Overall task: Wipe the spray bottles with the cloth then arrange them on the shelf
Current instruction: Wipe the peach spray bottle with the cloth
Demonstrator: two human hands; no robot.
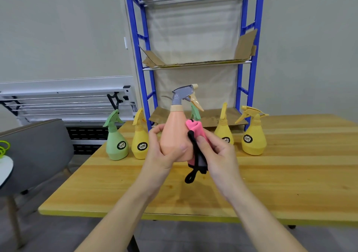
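- While a peach spray bottle (174,133) is held upright above the wooden table (271,184), its lower body is gripped by the left hand (164,151), the fingers curled round the far side and the thumb laid across the front.
- A grey trigger head (183,94) with a cream nozzle tip is carried on the peach bottle, pointing to the right.
- A pink cloth (195,129) is pinched in the right hand (217,152) and pressed against the right side of the peach bottle (a black edging and a black loop (190,177) are seen hanging below the hand).
- Four more bottles are stood on the table behind the hands: a green bottle (116,143) at far left, a yellow bottle (139,141) just beside it, a second yellow bottle (223,129) to the right of the hands, and a third yellow bottle (252,135) furthest right.
- A further green trigger (195,113) is partly seen behind the peach bottle; its body is hidden.
- A blue-framed shelf (249,57) is placed behind the table's far edge, its tiers lined with cardboard (193,62).
- A grey chair (34,141) is seen at the left, near the table's corner.
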